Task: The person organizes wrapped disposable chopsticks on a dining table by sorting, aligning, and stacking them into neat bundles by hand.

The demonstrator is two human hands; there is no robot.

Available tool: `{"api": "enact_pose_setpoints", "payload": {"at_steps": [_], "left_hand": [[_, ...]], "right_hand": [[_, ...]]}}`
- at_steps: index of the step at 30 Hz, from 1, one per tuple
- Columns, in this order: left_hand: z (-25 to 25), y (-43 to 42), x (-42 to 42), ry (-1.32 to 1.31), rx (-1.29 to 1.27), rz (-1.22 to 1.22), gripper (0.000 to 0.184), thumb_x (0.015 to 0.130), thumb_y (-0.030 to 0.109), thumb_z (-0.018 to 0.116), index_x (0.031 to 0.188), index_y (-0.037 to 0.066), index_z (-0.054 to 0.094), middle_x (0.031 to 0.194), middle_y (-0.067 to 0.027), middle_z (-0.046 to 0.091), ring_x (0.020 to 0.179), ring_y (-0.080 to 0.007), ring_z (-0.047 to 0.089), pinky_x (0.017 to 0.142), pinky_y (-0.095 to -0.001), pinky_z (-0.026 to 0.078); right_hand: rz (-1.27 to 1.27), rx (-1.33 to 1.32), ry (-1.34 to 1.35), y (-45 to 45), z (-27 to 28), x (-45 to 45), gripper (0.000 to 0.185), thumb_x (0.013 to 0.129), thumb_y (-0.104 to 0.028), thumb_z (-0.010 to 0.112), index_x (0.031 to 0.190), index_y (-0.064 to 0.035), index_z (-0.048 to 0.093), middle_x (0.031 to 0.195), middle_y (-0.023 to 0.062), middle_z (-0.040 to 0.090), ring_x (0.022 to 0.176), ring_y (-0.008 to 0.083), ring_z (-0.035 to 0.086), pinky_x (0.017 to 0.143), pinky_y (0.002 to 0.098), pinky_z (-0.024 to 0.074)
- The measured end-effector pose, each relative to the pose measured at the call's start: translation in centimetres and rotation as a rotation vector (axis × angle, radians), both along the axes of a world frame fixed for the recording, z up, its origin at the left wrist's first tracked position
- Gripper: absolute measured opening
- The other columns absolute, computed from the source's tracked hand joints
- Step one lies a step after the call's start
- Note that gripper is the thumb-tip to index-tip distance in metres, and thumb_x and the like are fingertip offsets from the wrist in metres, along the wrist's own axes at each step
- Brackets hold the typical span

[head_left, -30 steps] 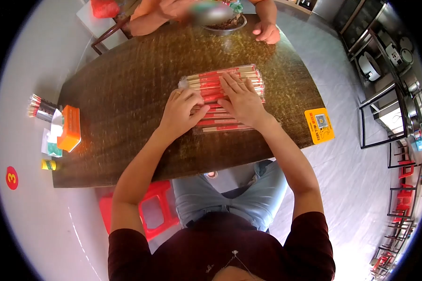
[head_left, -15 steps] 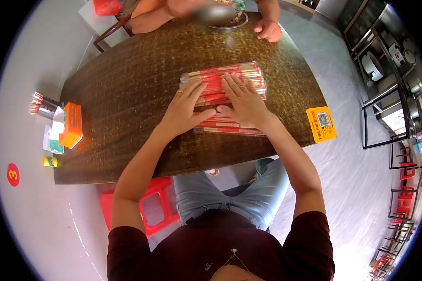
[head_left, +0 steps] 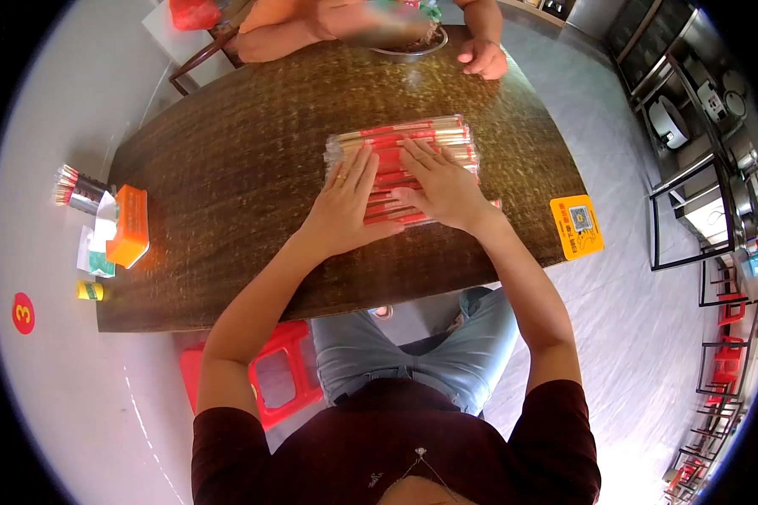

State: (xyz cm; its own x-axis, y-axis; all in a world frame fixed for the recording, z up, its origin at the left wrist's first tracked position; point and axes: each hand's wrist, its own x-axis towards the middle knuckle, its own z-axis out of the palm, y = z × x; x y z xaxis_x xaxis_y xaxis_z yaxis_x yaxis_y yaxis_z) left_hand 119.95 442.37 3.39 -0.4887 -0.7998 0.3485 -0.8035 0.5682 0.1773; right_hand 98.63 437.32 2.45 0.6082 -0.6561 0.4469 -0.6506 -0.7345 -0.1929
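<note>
Several wrapped chopstick packets (head_left: 429, 130), with red and clear wrappers, lie side by side on the dark wooden table (head_left: 227, 160). My left hand (head_left: 343, 206) rests flat with fingers stretched over their left part, thumb pointing right across the nearer packets. On their right part lies my right hand (head_left: 444, 189), palm down, its fingers extended and pointing away from me. Neither hand is wrapped round a packet. My palms partly hide the nearer packets.
Across the table, a person's hand (head_left: 483, 59) rests near a metal bowl (head_left: 413, 52). An orange tissue box (head_left: 129, 225) and a chopstick holder (head_left: 84, 194) stand at the left. A yellow code card (head_left: 577, 227) lies at the right edge. Below is a red stool (head_left: 290, 404).
My left hand has flattened from a curled pose, and its thumb now reaches further over the nearer packets. Those packets sit closer to the rest. The other person's blurred arm has shifted at the bowl.
</note>
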Motion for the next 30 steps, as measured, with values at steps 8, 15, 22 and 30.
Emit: {"api": "enact_pose_setpoints", "payload": {"at_steps": [8,15,22,30], "left_hand": [[0.2,-0.1,-0.1,-0.052,0.027,0.054,0.103,0.076,0.064,0.062,0.141,-0.009,0.028,0.148,-0.0273,0.025,0.140,-0.0373,0.023,0.113,-0.0513,0.018],[0.3,-0.1,-0.1,-0.042,0.045,0.055,0.103,0.077,0.064,0.062,0.142,-0.007,0.027,0.149,-0.0263,0.024,0.140,-0.0370,0.022,0.113,-0.0511,0.017],[-0.4,-0.2,0.1,-0.058,0.018,0.107,0.103,0.079,0.066,0.057,0.142,-0.009,0.025,0.149,-0.0263,0.025,0.141,-0.0369,0.022,0.113,-0.0531,0.017],[0.6,-0.6,0.7,-0.062,-0.002,0.184,0.090,0.080,0.064,0.057,0.138,-0.002,0.036,0.138,-0.0193,0.042,0.131,-0.0345,0.037,0.111,-0.0552,0.021]], "right_hand": [[0.072,0.197,-0.164,-0.3,2.2,0.3,0.040,0.086,-0.035,0.062,0.106,-0.0006,0.062,0.122,0.0160,0.059,0.117,0.0328,0.054,0.101,0.0438,0.0413],[-0.125,0.111,0.000,-5.7,1.1,1.6,0.069,0.094,-0.056,0.041,0.137,-0.0034,0.042,0.146,0.0171,0.037,0.138,0.0353,0.029,0.111,0.0550,0.0202],[-0.023,0.256,0.160,-2.2,1.6,1.2,0.074,0.093,-0.061,0.037,0.141,-0.0043,0.038,0.147,0.0186,0.035,0.138,0.0377,0.028,0.111,0.0558,0.0183],[0.089,0.091,0.179,-0.1,1.5,0.4,0.099,0.071,-0.073,0.058,0.140,-0.0049,0.038,0.141,0.0178,0.041,0.131,0.0364,0.038,0.107,0.0550,0.0285]]}}
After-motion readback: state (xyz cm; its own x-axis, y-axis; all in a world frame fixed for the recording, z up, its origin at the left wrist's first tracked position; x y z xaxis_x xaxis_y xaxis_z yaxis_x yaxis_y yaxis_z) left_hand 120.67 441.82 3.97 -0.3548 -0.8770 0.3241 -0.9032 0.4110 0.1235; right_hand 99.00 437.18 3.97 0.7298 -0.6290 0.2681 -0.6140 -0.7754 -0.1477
